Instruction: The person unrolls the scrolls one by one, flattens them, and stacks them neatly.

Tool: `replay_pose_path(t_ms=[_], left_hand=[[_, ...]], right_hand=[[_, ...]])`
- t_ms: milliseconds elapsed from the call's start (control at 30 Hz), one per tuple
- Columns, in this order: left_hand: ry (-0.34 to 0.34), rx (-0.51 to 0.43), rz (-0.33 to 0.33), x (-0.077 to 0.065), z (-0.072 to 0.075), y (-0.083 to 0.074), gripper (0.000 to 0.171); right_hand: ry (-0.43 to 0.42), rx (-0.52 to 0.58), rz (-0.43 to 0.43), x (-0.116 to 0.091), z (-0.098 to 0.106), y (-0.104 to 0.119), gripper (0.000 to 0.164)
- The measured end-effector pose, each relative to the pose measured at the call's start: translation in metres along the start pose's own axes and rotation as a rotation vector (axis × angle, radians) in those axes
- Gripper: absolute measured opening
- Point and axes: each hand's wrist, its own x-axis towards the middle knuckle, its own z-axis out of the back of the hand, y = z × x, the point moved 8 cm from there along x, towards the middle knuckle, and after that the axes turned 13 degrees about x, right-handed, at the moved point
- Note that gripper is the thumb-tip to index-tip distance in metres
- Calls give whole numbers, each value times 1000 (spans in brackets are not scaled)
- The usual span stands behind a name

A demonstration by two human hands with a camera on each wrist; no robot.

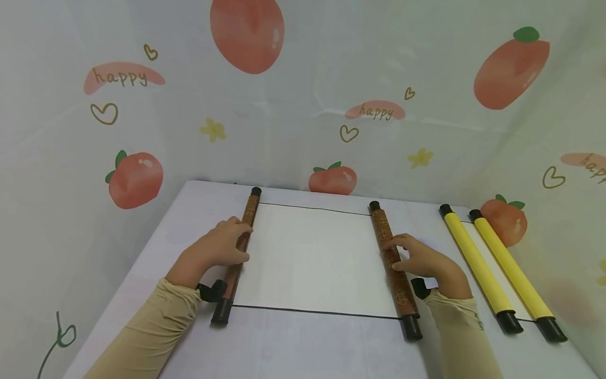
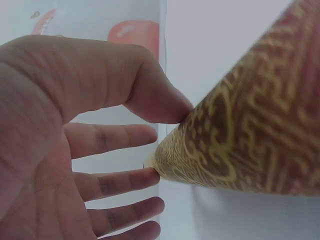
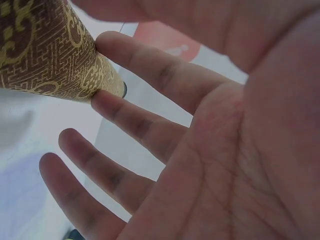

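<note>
The left hand has its fingers straight and spread, and some tips touch the left brown roll. The right hand has straight, spread fingers too, with tips on the right brown roll. White paper lies wide and flat between these rolls, on the white desk. Over to the right lie two yellow rolls, with a thin strip between them. Behind is a sheet with red fruit.
</note>
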Motion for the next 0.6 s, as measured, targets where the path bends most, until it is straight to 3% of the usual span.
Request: replay_pose_path(t_ms=[167, 600], left_hand=[[26, -4, 22, -1, -1, 2, 54], [-20, 40, 7, 0, 1, 8, 49]], right_hand=[[-26, -16, -23, 1, 2, -2, 47], [-17, -28, -39, 6, -5, -3, 57]])
